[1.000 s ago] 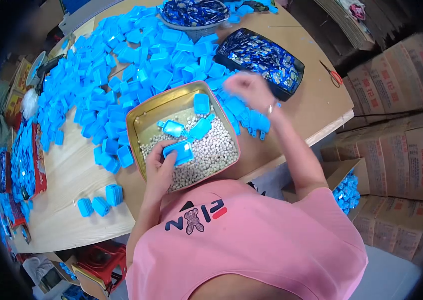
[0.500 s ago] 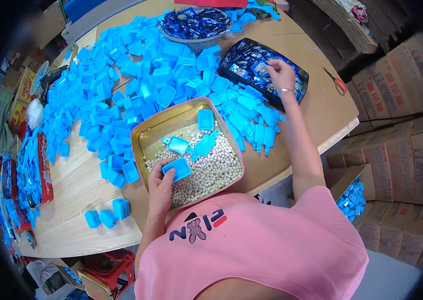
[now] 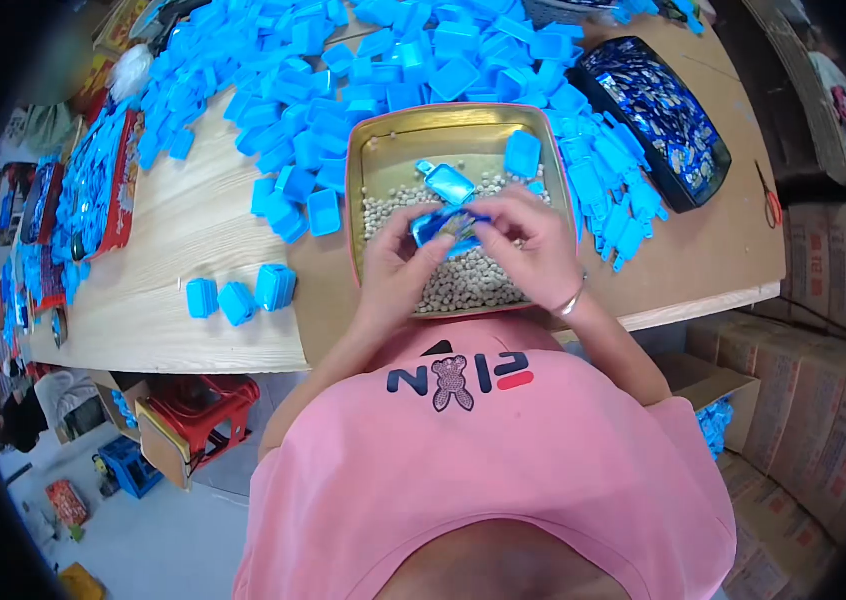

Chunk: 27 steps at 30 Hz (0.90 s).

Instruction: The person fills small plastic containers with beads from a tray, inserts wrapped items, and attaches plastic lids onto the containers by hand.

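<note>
Over a gold tin with a pink rim [image 3: 450, 112], my two hands meet. My left hand [image 3: 395, 270] grips a small blue plastic case [image 3: 427, 228]. My right hand [image 3: 535, 250] pinches a small dark blue shiny packet [image 3: 462, 222] at the case's opening; fingers partly hide both. Pale round beads [image 3: 470, 281] cover much of the tin's bottom. Among them lie a blue lidded piece [image 3: 449, 184] and a blue case [image 3: 522, 155].
Blue cases [image 3: 453, 75] are heaped behind the tin, and flat blue lids [image 3: 608, 180] lie to its right. Beyond stands a black tray [image 3: 721, 172] of shiny packets. Scissors [image 3: 772, 208] lie at the right edge. Small blue stacks [image 3: 275, 287] sit at the left.
My right hand has come back from the black tray with a packet and now meets my left hand over the tin. The view has shifted, so the table appears higher and further right.
</note>
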Motion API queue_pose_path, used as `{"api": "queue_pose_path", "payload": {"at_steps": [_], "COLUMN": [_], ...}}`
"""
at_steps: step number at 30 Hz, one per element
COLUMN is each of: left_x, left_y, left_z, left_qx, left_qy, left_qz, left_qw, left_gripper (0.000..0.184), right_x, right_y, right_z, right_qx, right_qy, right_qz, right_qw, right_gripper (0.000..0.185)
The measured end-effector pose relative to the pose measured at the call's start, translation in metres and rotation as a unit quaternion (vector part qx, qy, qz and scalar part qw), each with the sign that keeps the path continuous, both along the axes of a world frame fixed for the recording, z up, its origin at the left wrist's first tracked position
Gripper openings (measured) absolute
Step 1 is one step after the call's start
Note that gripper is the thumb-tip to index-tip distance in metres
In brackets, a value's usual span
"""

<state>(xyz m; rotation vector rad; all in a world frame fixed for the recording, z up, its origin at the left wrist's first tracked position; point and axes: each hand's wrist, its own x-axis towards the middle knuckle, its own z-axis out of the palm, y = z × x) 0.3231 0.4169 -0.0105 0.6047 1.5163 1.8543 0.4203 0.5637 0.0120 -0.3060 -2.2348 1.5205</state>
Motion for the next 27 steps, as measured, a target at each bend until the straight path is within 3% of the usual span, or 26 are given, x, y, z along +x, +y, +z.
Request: {"api": "queue_pose_path", "payload": {"at_steps": [2,7,11,16,17,21,27], "left_x": [0.0,-0.008,-0.011,-0.016,-0.017,-0.018,-0.02], "left_y": [-0.003,-0.011,-0.011,-0.008,-0.008,-0.01,-0.012], "left_z": [-0.001,0.014,0.022,0.022,0.023,0.028,0.018], "left_qx": [0.008,-0.043,-0.031,-0.014,-0.014,-0.077,0.005], "left_qy": [0.027,-0.031,-0.172,-0.206,-0.203,-0.153,-0.214], "left_qz": [-0.003,-0.019,-0.02,-0.028,-0.025,0.001,-0.058], "left_qw": [1.0,0.998,0.984,0.978,0.979,0.985,0.975], "left_gripper": [0.033,0.032,0.029,0.029,0.029,0.029,0.029], "right_x": [0.001,0.004,-0.003,-0.036,-0.039,-0.035,-0.027], "right_y": [-0.004,-0.002,0.032,0.02,0.018,0.002,0.004], "right_z": [0.004,0.029,0.0,-0.006,-0.002,0.027,0.008], "right_qx": [0.028,-0.086,0.073,0.216,0.215,0.017,0.027], "right_qy": [-0.005,-0.022,-0.068,-0.045,-0.041,-0.018,-0.153], "right_qz": [0.018,-0.09,-0.051,-0.005,-0.003,0.06,0.05], "right_qw": [0.999,0.992,0.994,0.975,0.976,0.998,0.987], "right_gripper": [0.029,0.02,0.015,0.015,0.015,0.01,0.015]}}
